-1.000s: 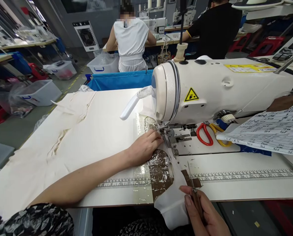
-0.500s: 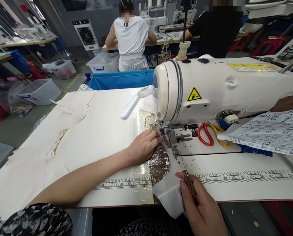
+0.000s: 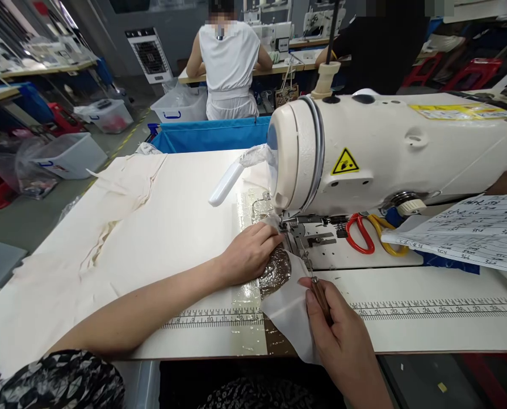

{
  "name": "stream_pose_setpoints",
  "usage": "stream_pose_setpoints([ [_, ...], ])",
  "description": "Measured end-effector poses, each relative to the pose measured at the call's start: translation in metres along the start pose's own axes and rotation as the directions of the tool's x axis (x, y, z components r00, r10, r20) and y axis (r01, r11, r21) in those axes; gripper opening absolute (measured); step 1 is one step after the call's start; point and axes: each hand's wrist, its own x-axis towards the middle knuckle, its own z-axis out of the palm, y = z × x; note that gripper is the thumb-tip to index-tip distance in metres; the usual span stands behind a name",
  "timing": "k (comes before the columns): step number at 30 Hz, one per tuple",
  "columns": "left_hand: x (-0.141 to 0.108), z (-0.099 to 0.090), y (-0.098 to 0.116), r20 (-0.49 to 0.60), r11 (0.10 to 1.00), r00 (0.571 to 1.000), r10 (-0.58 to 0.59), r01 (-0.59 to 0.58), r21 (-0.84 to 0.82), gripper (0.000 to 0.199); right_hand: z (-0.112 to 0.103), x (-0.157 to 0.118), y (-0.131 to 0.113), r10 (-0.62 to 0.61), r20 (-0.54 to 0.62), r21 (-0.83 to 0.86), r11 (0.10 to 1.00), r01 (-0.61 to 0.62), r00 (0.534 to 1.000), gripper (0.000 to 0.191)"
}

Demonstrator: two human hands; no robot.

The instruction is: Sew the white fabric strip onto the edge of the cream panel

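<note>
My left hand (image 3: 253, 253) lies beside the presser foot (image 3: 284, 226) of a white sewing machine (image 3: 364, 150). Its fingers are curled together on a thin white fabric piece (image 3: 289, 315), which runs from the foot down over the table's front edge. In my right hand (image 3: 342, 335) is an awl (image 3: 320, 296), held by its wooden handle. The awl's thin metal shaft points forward along the fabric's right side, its tip close to the foot. Part of the fabric is hidden behind my right hand.
Red and yellow-handled scissors (image 3: 361, 234) lie under the machine arm, beside handwritten paper sheets (image 3: 466, 233). Pale fabric pieces (image 3: 66, 261) spread over the table's left side. A printed ruler (image 3: 213, 319) runs along the front. Beyond a blue cloth bin (image 3: 213, 136), two people sit at machines.
My right hand has moved forward and slightly left with the awl, bringing its tip closer to the presser foot. The fabric's hanging end has risen a little. My left hand stays almost in place.
</note>
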Motion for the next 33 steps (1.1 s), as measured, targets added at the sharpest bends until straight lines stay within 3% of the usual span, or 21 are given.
stream_pose_setpoints([
  [5, -0.001, 0.001, -0.001, 0.012, 0.996, 0.997, 0.082, -0.081, -0.049, 0.029, 0.001, 0.003, 0.003, -0.037, -0.006, -0.031, 0.999, 0.036, 0.999, 0.031],
  [16, 0.001, 0.002, 0.000, 0.132, 0.997, 0.991, -0.021, 0.012, 0.073, 0.033, 0.009, 0.013, 0.015, -0.230, -0.045, -0.137, 0.965, 0.222, 0.972, 0.025],
  [23, 0.005, 0.004, 0.002, 0.080, 0.998, 0.995, -0.054, 0.050, 0.050, 0.027, 0.010, 0.013, -0.009, -0.455, -0.034, -0.075, 0.889, 0.451, 0.890, 0.021],
  [28, 0.021, 0.009, 0.003, 0.186, 0.971, 0.981, -0.052, 0.006, 0.238, 0.026, 0.021, 0.011, -0.034, -0.606, -0.054, -0.022, 0.796, 0.605, 0.794, 0.023],
  [30, 0.024, 0.010, 0.003, 0.176, 0.969, 0.981, -0.083, 0.038, 0.243, 0.027, 0.024, 0.005, -0.034, -0.623, -0.046, 0.005, 0.781, 0.624, 0.781, 0.024],
  [33, 0.022, 0.013, -0.002, 0.041, 0.977, 0.978, -0.206, 0.203, 0.061, 0.018, 0.022, -0.004, -0.021, -0.590, -0.077, -0.026, 0.807, 0.590, 0.803, 0.023],
])
